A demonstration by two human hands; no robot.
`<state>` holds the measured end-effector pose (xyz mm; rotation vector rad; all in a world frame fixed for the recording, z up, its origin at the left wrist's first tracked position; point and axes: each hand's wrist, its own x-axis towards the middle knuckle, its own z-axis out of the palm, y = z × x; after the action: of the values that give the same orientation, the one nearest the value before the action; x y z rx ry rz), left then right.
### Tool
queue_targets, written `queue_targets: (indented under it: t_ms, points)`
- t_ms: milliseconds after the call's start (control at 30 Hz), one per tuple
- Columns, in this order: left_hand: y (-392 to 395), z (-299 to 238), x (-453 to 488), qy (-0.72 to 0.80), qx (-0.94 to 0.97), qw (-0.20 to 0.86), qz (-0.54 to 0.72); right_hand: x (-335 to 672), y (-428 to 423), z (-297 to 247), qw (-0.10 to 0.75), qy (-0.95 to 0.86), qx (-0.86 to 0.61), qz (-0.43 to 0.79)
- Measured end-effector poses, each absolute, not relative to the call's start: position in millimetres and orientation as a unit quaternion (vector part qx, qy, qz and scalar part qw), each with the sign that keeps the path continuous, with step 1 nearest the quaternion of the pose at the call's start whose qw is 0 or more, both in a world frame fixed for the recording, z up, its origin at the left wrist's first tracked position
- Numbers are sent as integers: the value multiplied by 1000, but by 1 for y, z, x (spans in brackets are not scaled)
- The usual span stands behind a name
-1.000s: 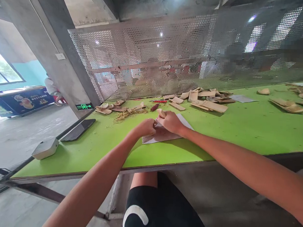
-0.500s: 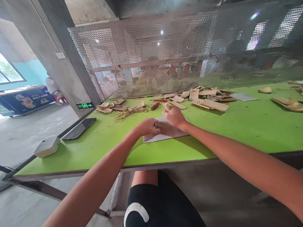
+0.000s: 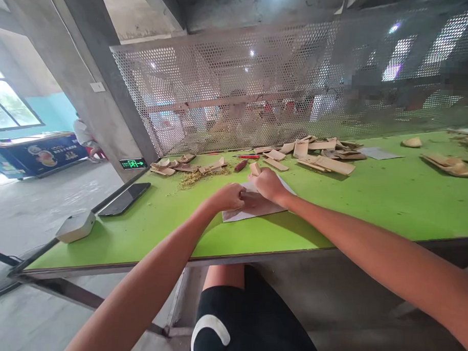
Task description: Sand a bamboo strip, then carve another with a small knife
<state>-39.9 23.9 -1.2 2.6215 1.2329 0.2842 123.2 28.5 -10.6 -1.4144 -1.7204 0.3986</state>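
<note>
My right hand [image 3: 269, 186] grips a narrow tan strip of dried sheath [image 3: 254, 169] that sticks out past its fingers. My left hand [image 3: 227, 197] lies close beside it, its fingertips meeting the right hand's underside. Beneath both hands is a white paper sheet [image 3: 258, 211] on the green table [image 3: 178, 230], with a brown leaf-like piece [image 3: 252, 200] on it, partly hidden by my fingers. Just beyond the hands lie a dark reddish-brown roll [image 3: 240, 166] and a heap of dry golden shreds [image 3: 203, 179].
Several tan sheath pieces [image 3: 319, 158] lie in piles along the table's far side, below a perforated metal screen [image 3: 241, 83]. A red-handled tool [image 3: 248, 156] lies among them. A black tablet [image 3: 124, 199] and a pale box [image 3: 76, 227] sit near the left edge.
My right hand has moved slightly away from me and to the right, carrying the tan strip. My left hand has stayed at the paper, and the view has drifted slightly.
</note>
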Motion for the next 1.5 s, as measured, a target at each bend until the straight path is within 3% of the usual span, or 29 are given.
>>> queue_targets:
  t_ms: [100, 200, 300, 467, 567, 833, 1033, 1200, 1400, 1500]
  points:
    - [22, -1, -40, 409, 897, 114, 120, 130, 38, -10, 440, -671, -587, 106]
    - [20, 0, -40, 416, 890, 119, 145, 139, 45, -8, 470, -647, -586, 127]
    - [19, 1, -37, 472, 830, 170, 244, 144, 39, -3, 504, -693, -505, 104]
    - [13, 6, -30, 440, 631, 494, 405, 139, 13, 3, 458, -852, -234, -98]
    - [10, 11, -29, 371, 545, 599, 454, 133, 6, 2, 421, -876, -167, -166]
    - [21, 8, -33, 361, 467, 668, 453, 131, 15, -2, 357, -919, -94, -140]
    - [26, 11, -41, 338, 513, 553, 563, 133, 14, -2, 385, -893, -172, -161]
    - [27, 14, -46, 333, 524, 503, 602, 136, 24, -7, 469, -844, -253, -56]
    - [23, 17, -44, 327, 566, 455, 605, 133, 30, -4, 536, -700, -357, 310]
    - [22, 15, -42, 316, 600, 453, 578, 131, 28, -2, 551, -649, -346, 395]
